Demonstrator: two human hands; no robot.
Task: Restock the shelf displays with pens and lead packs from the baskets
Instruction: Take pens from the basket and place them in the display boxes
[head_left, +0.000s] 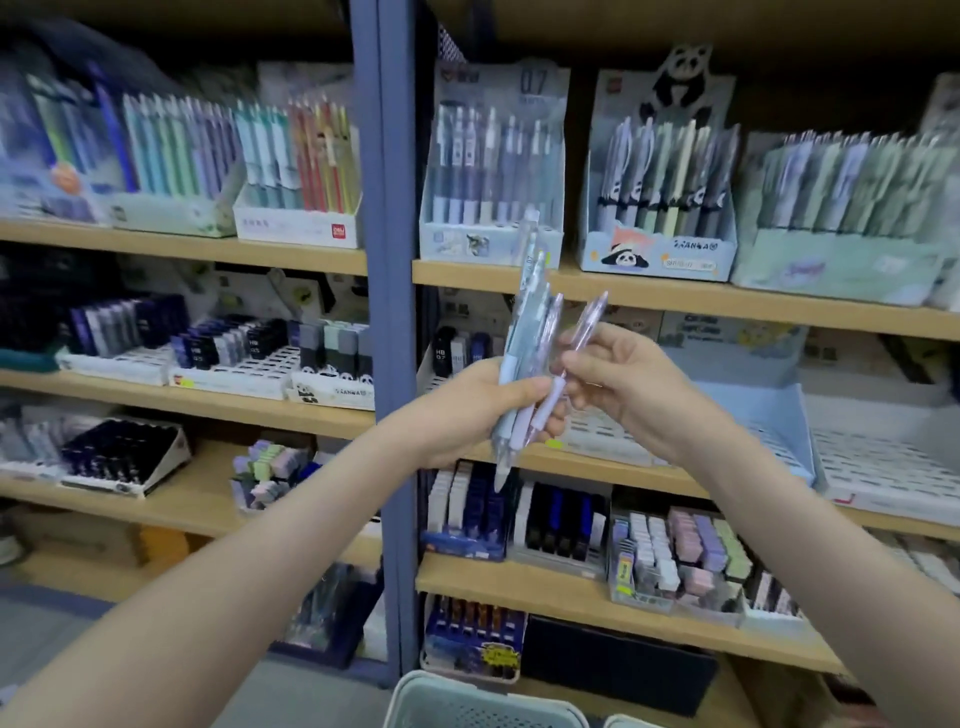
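- The left hand (467, 410) is closed around a bundle of pens (524, 312) in clear sleeves. It grips them at the lower barrels, so the caps stand well above the fist and 1 tip pokes out below it.
- The right hand (644, 389) pinches a single pen (589, 322) between thumb and fingertips. This pen is tilted, with its lilac grip lying against the bundle and the left fingers.
- Both hands are raised in front of the shelving, just right of the blue post (384, 260) and apart from any shelf.
- Directly behind the bundle, the 07 display box (491, 239) stands on the upper shelf board (675, 301). The caps of the bundle overlap its front edge.
- To the right on the same board stand the panda display box (660, 254) and the green display box (841, 260), which makes 3 pen boxes in full view on this side.
- Lead packs (457, 353) stand on the shelf below, behind the left hand. A blue tray (769, 415) sits behind the right wrist.
- Count: 1 pen in the right hand and at least 3 in the left; blur prevents an exact figure.
- A white basket (488, 701) shows at the bottom edge, below the forearms.
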